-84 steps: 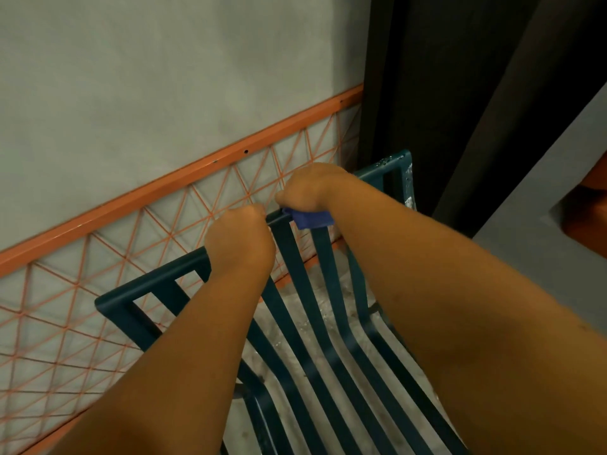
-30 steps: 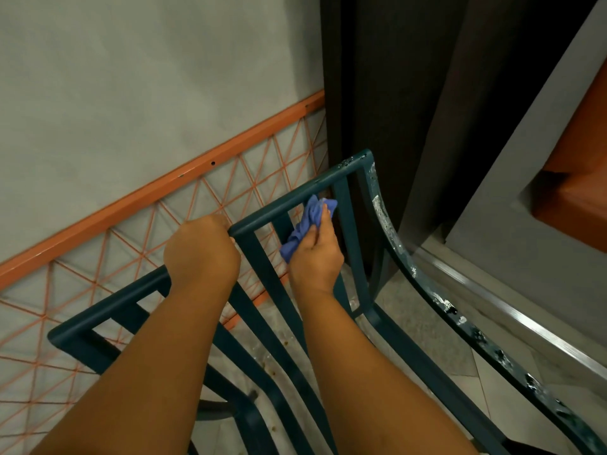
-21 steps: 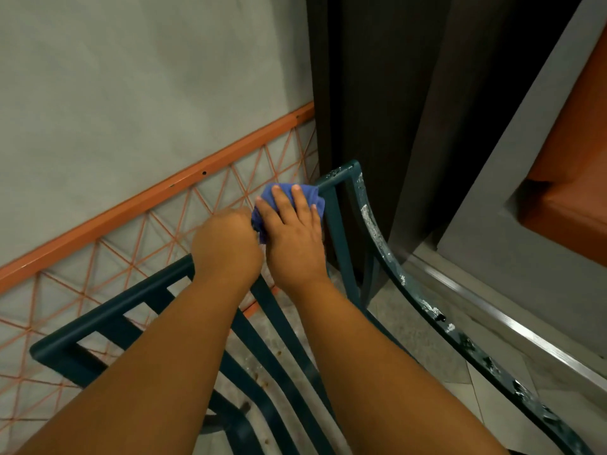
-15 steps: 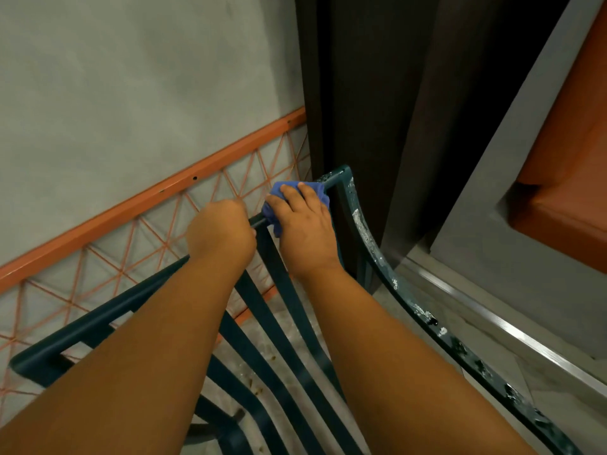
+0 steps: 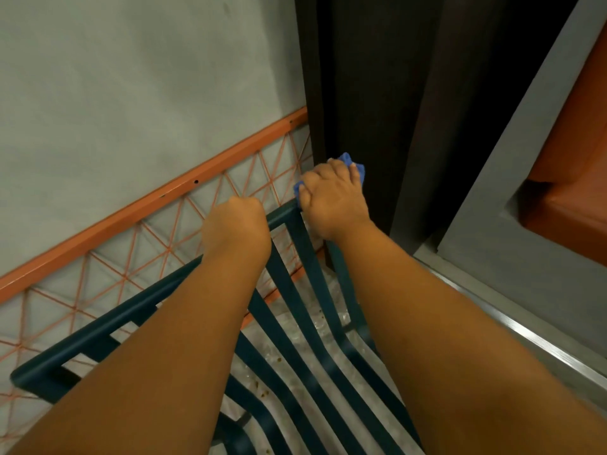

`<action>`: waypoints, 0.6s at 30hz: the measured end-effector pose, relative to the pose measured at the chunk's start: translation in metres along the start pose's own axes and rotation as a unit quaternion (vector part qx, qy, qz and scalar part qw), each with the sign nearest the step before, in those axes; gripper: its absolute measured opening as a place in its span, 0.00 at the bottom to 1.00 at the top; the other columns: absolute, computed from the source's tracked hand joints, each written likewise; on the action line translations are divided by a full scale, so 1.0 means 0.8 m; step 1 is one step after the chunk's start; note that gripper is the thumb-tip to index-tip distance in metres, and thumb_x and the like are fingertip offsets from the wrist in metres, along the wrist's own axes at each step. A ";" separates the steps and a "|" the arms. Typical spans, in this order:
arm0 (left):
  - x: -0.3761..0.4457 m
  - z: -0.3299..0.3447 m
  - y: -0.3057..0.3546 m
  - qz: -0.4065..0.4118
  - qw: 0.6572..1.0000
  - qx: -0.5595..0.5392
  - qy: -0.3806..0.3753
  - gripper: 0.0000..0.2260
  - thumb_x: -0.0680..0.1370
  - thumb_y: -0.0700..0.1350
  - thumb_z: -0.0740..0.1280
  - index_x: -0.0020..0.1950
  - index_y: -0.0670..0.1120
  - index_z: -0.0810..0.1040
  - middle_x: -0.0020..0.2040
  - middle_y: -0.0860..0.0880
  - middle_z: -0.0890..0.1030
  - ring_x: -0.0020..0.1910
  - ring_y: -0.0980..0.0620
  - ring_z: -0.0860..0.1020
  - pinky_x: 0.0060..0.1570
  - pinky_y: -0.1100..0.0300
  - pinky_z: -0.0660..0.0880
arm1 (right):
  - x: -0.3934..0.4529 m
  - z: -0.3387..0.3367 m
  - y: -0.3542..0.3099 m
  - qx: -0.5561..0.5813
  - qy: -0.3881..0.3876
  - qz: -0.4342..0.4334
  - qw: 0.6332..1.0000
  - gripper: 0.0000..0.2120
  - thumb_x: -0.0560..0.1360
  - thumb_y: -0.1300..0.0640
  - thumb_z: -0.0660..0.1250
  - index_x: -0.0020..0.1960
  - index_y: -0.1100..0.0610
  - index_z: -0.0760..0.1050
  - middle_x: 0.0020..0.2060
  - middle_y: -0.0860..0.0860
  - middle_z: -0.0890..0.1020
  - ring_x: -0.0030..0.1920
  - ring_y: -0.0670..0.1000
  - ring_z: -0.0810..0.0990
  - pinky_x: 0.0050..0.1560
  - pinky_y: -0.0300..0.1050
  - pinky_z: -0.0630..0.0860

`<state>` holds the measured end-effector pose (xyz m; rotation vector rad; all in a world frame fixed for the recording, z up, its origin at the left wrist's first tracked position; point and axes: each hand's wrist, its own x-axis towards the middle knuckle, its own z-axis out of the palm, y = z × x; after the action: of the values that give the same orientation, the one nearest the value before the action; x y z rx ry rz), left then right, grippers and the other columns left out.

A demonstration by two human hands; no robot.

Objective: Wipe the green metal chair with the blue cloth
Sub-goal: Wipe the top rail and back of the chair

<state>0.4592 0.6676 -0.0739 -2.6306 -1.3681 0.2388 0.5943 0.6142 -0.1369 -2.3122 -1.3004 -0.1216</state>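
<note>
Fingers [image 5: 331, 178] of the right hand [image 5: 333, 201] are pressing the crumpled blue cloth [image 5: 356, 165] onto the green slatted metal chair [image 5: 297, 254]; the left hand [image 5: 235, 229] is gripping its top rail.

Chair [image 5: 297, 310] corner and most of the blue cloth [image 5: 353, 164] under the right hand [image 5: 331, 198], perhaps bunched.

The dark green slatted metal chair [image 5: 297, 290] wore smooth, faintly sheened paint. At one o'clock, the crumpled blue cloth [image 5: 358, 170] looked soft and matt. The pale grey wall [image 5: 131, 93] at eleven o'clock appeared matt and slightly mottled, like plaster. The orange metal rail [image 5: 157, 205] with its thin wire lattice had a satin finish. At four o'clock, a brushed silver metal strip [image 5: 532, 343] gleamed.
</note>
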 end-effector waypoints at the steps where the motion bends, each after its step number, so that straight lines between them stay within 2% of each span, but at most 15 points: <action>1: -0.001 0.000 0.000 -0.001 1.000 0.000 -0.002 0.08 0.74 0.34 0.67 0.53 0.39 0.78 0.41 0.44 0.76 0.42 0.46 0.77 0.36 0.58 0.71 | 0.006 -0.002 -0.001 -0.005 -0.012 0.030 0.999 0.18 0.80 0.51 0.50 0.63 0.56 0.73 0.65 0.55 0.72 0.73 0.58 0.59 0.75 0.62 0.47; 3: -0.002 -0.001 0.000 -0.001 1.000 0.007 -0.002 0.08 0.74 0.33 0.66 0.53 0.39 0.78 0.37 0.45 0.73 0.38 0.48 0.73 0.36 0.58 0.71 | 0.011 -0.001 -0.013 -0.034 -0.035 0.043 0.998 0.19 0.80 0.52 0.50 0.62 0.57 0.73 0.64 0.56 0.73 0.72 0.59 0.60 0.75 0.63 0.46; 7: -0.005 -0.004 0.002 0.004 1.000 0.012 0.001 0.07 0.75 0.34 0.66 0.52 0.40 0.77 0.33 0.46 0.68 0.37 0.48 0.72 0.35 0.58 0.70 | 0.010 -0.002 -0.015 -0.044 -0.051 -0.063 0.996 0.17 0.80 0.51 0.52 0.58 0.57 0.75 0.59 0.55 0.77 0.65 0.58 0.68 0.74 0.59 0.50; 9: -0.007 -0.005 0.003 0.007 1.000 0.003 0.005 0.07 0.75 0.34 0.66 0.52 0.40 0.77 0.36 0.45 0.72 0.38 0.47 0.73 0.36 0.58 0.70 | 0.022 -0.012 -0.005 -0.049 -0.090 -0.058 0.993 0.18 0.79 0.50 0.51 0.56 0.55 0.76 0.54 0.55 0.78 0.62 0.58 0.69 0.73 0.59 0.52; 11: -0.008 -0.004 0.002 0.009 1.000 -0.007 0.011 0.07 0.75 0.33 0.66 0.52 0.39 0.77 0.41 0.43 0.76 0.38 0.47 0.73 0.36 0.58 0.70 | 0.038 -0.018 -0.009 -0.083 -0.140 -0.008 0.987 0.19 0.78 0.49 0.50 0.52 0.55 0.77 0.47 0.54 0.77 0.60 0.58 0.69 0.71 0.59 0.54; 13: -0.009 -0.001 0.000 0.010 1.000 -0.012 0.019 0.06 0.74 0.32 0.66 0.50 0.38 0.77 0.38 0.44 0.74 0.36 0.48 0.70 0.36 0.59 0.69 | 0.055 -0.019 -0.025 -0.122 -0.191 0.039 0.973 0.17 0.76 0.50 0.52 0.42 0.58 0.75 0.39 0.52 0.75 0.55 0.57 0.70 0.66 0.56 0.58; 15: -0.009 0.001 -0.001 0.016 0.999 -0.014 0.026 0.06 0.74 0.31 0.66 0.48 0.39 0.77 0.33 0.46 0.68 0.35 0.49 0.70 0.35 0.59 0.69 | 0.065 -0.018 -0.034 -0.132 -0.236 0.036 0.962 0.15 0.74 0.51 0.54 0.34 0.57 0.72 0.35 0.53 0.75 0.47 0.55 0.73 0.59 0.53 0.62; 17: -0.009 0.002 -0.003 0.021 0.999 -0.017 0.035 0.05 0.74 0.31 0.65 0.47 0.39 0.77 0.32 0.47 0.67 0.35 0.49 0.70 0.35 0.58 0.69 | 0.071 -0.018 -0.029 -0.105 -0.255 0.014 0.961 0.15 0.74 0.50 0.55 0.34 0.55 0.72 0.35 0.53 0.76 0.40 0.53 0.72 0.52 0.50 0.62; 18: -0.009 0.002 -0.004 0.022 0.999 -0.020 0.038 0.05 0.74 0.31 0.65 0.47 0.39 0.77 0.32 0.47 0.67 0.36 0.48 0.70 0.35 0.58 0.69 | 0.073 -0.018 -0.023 -0.091 -0.249 0.006 0.964 0.15 0.74 0.48 0.55 0.37 0.55 0.74 0.37 0.52 0.78 0.40 0.53 0.73 0.50 0.50 0.61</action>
<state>0.4524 0.6633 -0.0747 -2.6747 -1.3048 0.1176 0.6131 0.6616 -0.0993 -2.6118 -1.5632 0.3848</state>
